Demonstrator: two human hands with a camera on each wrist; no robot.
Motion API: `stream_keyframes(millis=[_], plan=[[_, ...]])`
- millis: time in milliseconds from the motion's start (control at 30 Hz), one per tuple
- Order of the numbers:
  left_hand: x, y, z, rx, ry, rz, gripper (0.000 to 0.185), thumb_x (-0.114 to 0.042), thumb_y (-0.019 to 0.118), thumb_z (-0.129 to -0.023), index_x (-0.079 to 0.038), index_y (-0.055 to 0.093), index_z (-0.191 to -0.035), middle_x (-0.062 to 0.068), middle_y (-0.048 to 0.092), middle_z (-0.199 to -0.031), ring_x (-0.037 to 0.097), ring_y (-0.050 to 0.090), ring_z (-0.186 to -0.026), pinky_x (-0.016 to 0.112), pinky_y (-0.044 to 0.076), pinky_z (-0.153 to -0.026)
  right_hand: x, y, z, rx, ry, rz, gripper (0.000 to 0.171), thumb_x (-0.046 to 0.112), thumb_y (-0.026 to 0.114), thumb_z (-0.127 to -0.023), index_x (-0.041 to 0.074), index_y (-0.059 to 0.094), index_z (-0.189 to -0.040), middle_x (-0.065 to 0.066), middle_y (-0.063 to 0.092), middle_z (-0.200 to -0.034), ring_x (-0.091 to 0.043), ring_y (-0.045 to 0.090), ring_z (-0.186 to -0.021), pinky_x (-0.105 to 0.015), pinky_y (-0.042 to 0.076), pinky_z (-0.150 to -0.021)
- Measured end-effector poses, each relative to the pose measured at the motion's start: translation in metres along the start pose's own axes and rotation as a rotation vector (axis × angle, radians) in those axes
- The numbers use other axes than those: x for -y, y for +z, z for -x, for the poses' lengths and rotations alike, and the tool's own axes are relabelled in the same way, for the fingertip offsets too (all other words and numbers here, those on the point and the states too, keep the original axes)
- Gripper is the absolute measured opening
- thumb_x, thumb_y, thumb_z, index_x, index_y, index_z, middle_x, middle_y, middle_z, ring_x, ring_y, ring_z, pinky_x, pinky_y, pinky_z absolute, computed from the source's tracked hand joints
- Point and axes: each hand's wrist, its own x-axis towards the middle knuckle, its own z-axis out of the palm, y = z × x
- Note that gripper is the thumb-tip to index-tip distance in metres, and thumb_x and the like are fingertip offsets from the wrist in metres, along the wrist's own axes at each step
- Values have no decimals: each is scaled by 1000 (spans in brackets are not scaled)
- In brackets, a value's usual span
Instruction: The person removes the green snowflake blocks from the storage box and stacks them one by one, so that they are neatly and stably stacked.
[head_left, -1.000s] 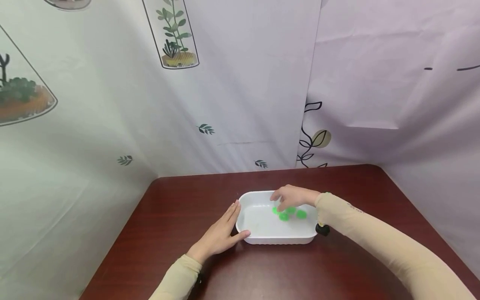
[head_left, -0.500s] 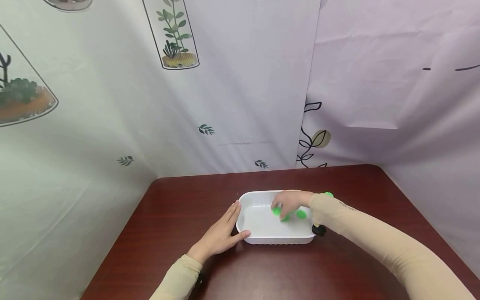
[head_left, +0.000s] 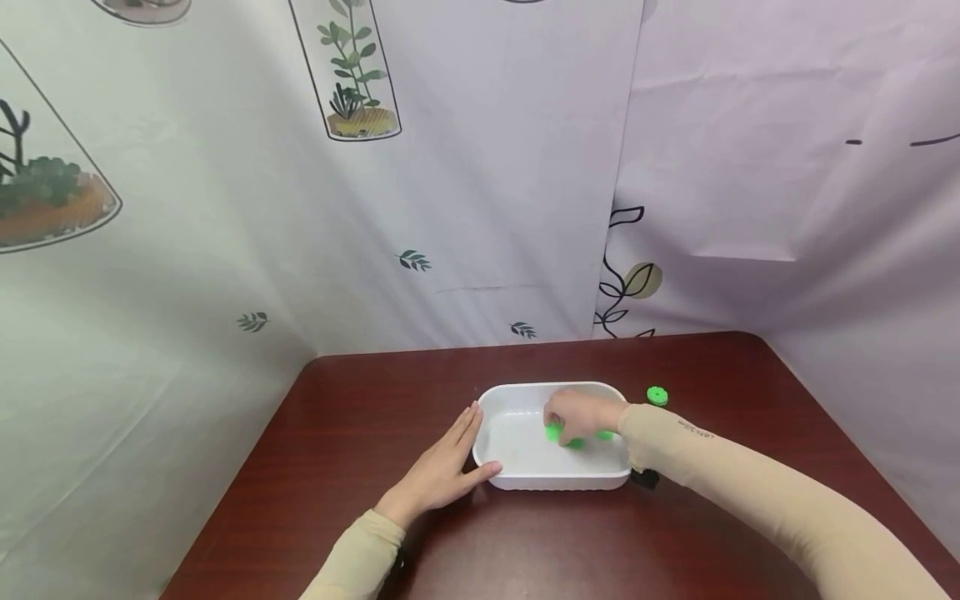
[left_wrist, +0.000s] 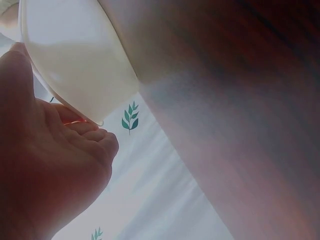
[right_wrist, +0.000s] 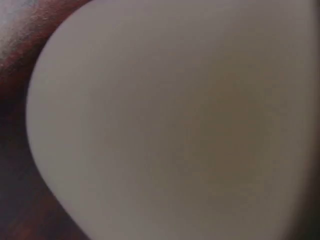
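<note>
White plastic tub point(head_left: 525, 467) sits near the middle of the dark red desk point(head_left: 360, 433), long side toward the person. Left hand point(head_left: 438, 471) lies flat on the desk against the tub's left end, fingers straight along the wall, thumb touching the near corner; its grip is open and holds nothing. The left wrist view shows the tub's rim point(left_wrist: 75, 65) just above the palm point(left_wrist: 45, 170). Right hand point(head_left: 581, 412) reaches down into the tub, fingers curled over small green discs point(head_left: 555, 432) on the tub floor; whether the grip has closed on one cannot be told. One more green disc point(head_left: 657, 396) lies on the desk just beyond the tub's far right corner. Right wrist view is filled by blurred pale plastic point(right_wrist: 175, 130).
</note>
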Motion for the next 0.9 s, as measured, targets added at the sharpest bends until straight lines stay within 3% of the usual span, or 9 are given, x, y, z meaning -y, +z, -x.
stream_keyframes(millis=[267, 467, 767, 900], plan=[[-1, 1, 0, 0, -6, -1, 96, -69, 50, -95, -4, 23, -160, 11, 17, -167, 27, 19, -153, 46, 32, -115, -2, 4, 2, -4, 6, -62, 18, 8, 84, -80, 8, 69, -90, 2, 60, -83, -11, 50, -78, -28, 47, -76], [-1, 1, 0, 4, -11, -15, 97, -70, 49, -95, -5, 22, -160, 9, 16, -168, 25, 19, -153, 45, 32, -116, -5, 5, 2, -9, -34, -19, 16, 10, 82, -81, 10, 67, -88, 3, 60, -81, -9, 50, -75, -26, 48, -74], [-1, 2, 0, -7, -10, -10, 96, -70, 50, -95, -4, 23, -160, 11, 18, -167, 24, 19, -153, 46, 33, -115, -7, 9, 5, -53, -70, 3, 17, 10, 79, -80, 8, 66, -91, 3, 59, -81, -10, 50, -75, -27, 48, -73], [0, 3, 0, -26, 7, -15, 96, -69, 50, -95, -3, 24, -159, 13, 19, -167, 27, 22, -152, 47, 34, -114, -8, 4, 7, -81, -18, -25, 23, 14, 79, -83, 7, 67, -101, 3, 59, -87, -12, 53, -78, -30, 49, -76]])
